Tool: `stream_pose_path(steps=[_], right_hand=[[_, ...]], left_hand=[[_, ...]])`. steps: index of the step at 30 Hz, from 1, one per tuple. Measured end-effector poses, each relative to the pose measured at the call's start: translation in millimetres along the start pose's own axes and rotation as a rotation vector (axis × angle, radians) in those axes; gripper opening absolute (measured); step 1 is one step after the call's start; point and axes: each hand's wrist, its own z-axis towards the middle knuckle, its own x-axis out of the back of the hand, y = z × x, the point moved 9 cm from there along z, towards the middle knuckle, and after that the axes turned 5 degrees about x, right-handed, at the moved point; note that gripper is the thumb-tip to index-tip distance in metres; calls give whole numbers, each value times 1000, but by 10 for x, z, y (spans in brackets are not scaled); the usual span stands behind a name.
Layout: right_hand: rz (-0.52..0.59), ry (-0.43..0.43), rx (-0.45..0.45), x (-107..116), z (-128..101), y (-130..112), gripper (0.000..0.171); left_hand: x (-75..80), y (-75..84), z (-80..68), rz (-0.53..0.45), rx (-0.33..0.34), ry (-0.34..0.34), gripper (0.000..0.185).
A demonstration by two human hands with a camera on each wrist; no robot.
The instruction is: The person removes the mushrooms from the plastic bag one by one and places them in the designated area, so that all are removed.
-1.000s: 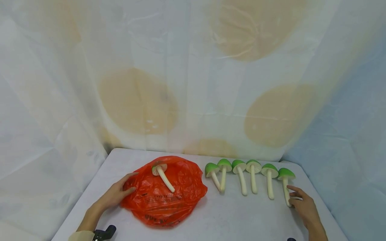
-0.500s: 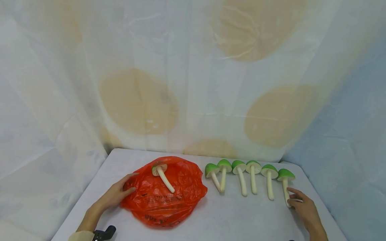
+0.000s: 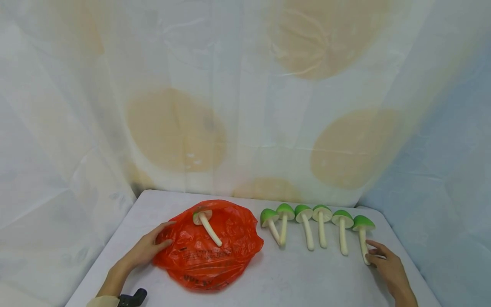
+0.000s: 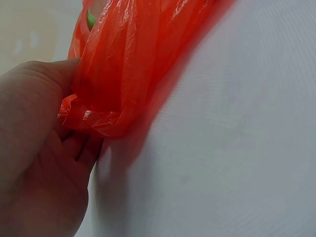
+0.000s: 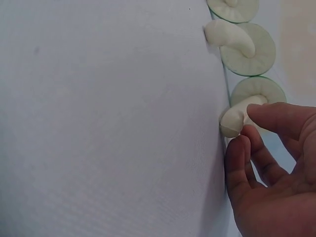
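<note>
My left hand [image 3: 142,250] holds the left edge of a red plastic bag [image 3: 234,256], thumb on top and fingers beneath in the left wrist view. A green-capped toy mushroom [image 3: 210,230] lies on the bag, stem toward me; whether it is partly inside I cannot tell. On the right, my right hand [image 3: 388,266] pinches the pale stem of the rightmost mushroom [image 3: 363,222] near its lower end. The right wrist view shows the thumb [image 5: 276,116] on one side of that stem and the fingers [image 5: 237,168] on the other.
Several more green-capped mushrooms [image 3: 343,221] lie in a row between the bag and my right hand, stems toward me. The two leftmost stems meet at their ends. Behind the white table [image 3: 299,281] hangs pale cloth [image 3: 245,106] with tan spots; cloth also stands at both sides.
My right hand has shifted very slightly down along the stem, and its fingers have drawn a little closer on it. The left hand, bag and mushrooms look the same.
</note>
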Motion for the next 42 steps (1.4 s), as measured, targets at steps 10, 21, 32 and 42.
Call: stream_pose_path(steps=[10,21,32,42], right_hand=[[26,1,-9,61,-7,-18,63],[70,-26,149,16,-104,-585,61],[263,-126,421,-430,-313,-1540,54],[321,-292,514,-1010,-413,-2041,46]], left_hand=[[-6,-2,-3,-11,-36,6,58],[13,-29,-8,-17,-25,7,58],[29,29,4,-1,-77,39,56],[19,35,1,-9,-71,26,57]])
